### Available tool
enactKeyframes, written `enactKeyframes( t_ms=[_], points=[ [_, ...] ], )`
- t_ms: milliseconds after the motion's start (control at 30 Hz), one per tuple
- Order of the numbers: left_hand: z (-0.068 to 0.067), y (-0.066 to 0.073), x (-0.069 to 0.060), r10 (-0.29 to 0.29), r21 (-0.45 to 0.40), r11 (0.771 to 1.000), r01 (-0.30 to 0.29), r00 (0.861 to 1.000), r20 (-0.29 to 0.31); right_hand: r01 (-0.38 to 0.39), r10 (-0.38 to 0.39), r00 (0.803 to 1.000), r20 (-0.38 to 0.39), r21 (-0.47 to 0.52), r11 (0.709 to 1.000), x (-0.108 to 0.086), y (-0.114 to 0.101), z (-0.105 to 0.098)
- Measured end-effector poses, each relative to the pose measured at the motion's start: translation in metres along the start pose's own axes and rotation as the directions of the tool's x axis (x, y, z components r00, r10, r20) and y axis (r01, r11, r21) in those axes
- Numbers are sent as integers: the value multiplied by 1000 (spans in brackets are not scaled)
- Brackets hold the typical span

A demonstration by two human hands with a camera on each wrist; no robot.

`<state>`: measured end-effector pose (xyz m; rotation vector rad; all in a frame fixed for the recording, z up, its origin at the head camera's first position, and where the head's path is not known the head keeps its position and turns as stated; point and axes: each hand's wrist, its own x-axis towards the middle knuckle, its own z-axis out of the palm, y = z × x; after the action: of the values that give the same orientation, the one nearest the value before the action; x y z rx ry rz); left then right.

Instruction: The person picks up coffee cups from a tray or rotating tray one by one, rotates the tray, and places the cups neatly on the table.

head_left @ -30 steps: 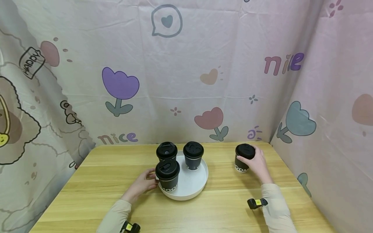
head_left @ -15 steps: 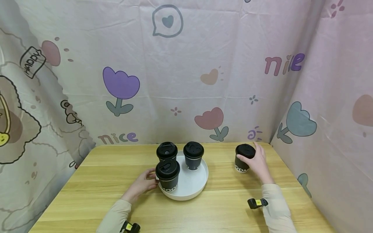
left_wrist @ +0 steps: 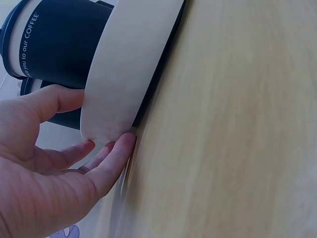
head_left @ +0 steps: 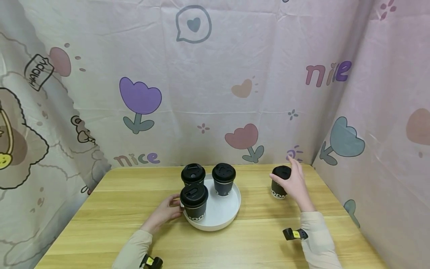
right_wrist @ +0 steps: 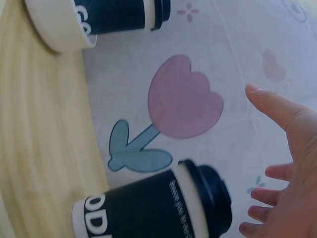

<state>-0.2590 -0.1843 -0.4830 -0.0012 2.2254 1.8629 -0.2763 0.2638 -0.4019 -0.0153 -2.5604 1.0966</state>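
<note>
A round white tray (head_left: 223, 213) with a raised rim stands on the table and bears three black lidded coffee cups: a front one (head_left: 195, 209), a back left one (head_left: 193, 173) and a back right one (head_left: 223, 181). My left hand (head_left: 163, 213) holds the tray's left rim, thumb over the edge and fingers against the outer wall (left_wrist: 126, 64). To the right, a fourth black coffee cup (head_left: 278, 188) stands upright on the table. Beside and above its lid (right_wrist: 215, 198), my right hand (head_left: 296, 185) is spread, its thumb and fingers apart from the cup in the right wrist view.
The wooden table (head_left: 255, 239) runs back to a printed cloth (head_left: 201, 93), which also hangs at both sides. Bare tabletop separates the tray from the fourth cup. A small black camera (head_left: 295, 234) sits on the right wrist, another (head_left: 152, 261) on the left.
My right hand's fingers have let go of the fourth cup and spread, rising a little above its lid. The cup stays in place. My left hand and the tray have not visibly moved.
</note>
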Motion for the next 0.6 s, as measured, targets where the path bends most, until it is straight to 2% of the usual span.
enactKeyframes(
  t_ms=[300, 467, 600],
  points=[
    [1, -1, 0, 17, 2, 1000, -17, 1000, 7, 66, -67, 997, 33, 23, 998, -4, -23, 13],
    [0, -2, 2, 16, -10, 1000, -16, 1000, 12, 108, -110, 993, 38, 70, 992, -6, -29, 30],
    [0, -2, 1, 22, -15, 1000, -22, 1000, 20, 100, -106, 993, 43, 138, 985, -8, -29, 48]
  ],
)
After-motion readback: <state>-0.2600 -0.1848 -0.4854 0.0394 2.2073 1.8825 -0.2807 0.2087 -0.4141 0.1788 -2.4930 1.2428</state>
